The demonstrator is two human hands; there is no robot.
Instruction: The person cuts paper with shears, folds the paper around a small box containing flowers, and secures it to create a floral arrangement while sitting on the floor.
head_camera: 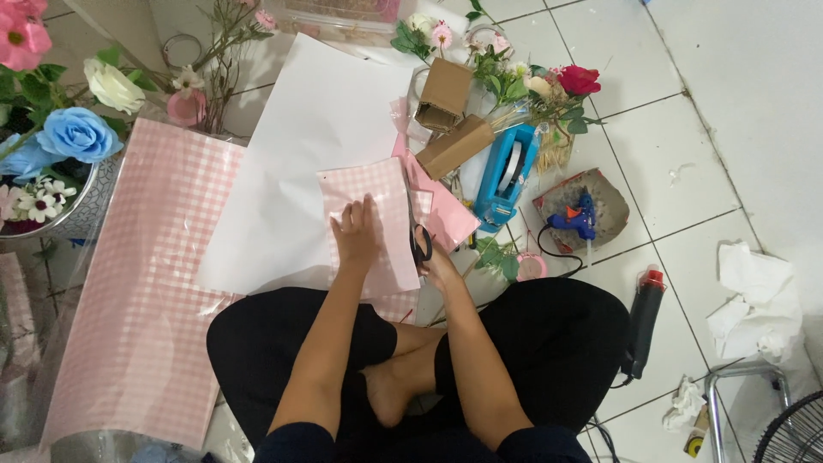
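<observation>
The left hand (356, 230) is pressing flat, fingers spread, on a pink checked paper piece (370, 225) lying over a white sheet (300, 146) on the floor. The right hand (437, 264) is gripping black-handled scissors (420, 244) at the piece's right edge. A blue tape dispenser (506, 176) is sitting farther right.

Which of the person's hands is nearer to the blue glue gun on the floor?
The right hand, holding black-handled scissors at the edge of the pink checked paper, is nearer the blue glue gun. The left hand lies flat on that paper, farther away.
</observation>
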